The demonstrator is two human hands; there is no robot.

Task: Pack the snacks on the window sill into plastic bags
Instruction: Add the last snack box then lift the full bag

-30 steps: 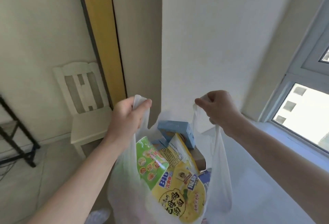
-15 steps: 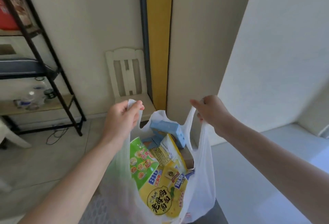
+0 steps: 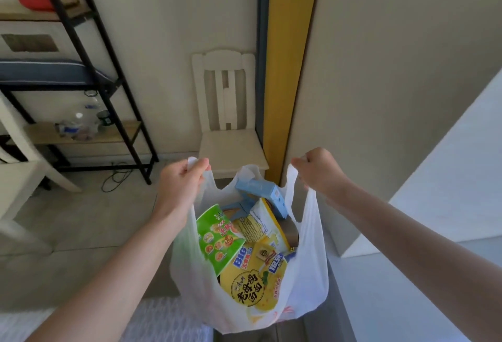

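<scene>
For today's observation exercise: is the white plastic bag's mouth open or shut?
Open. The left hand and right hand hold the white plastic bag by its handles, apart, leaving the snack packets inside visible.

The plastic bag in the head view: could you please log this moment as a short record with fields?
bag: white plastic bag, held up open, full of snacks
left hand: left hand shut on the left handle
right hand: right hand shut on the right handle
top items: green packet, yellow noodle packet, blue box
background: white chair, black shelf rack
</scene>
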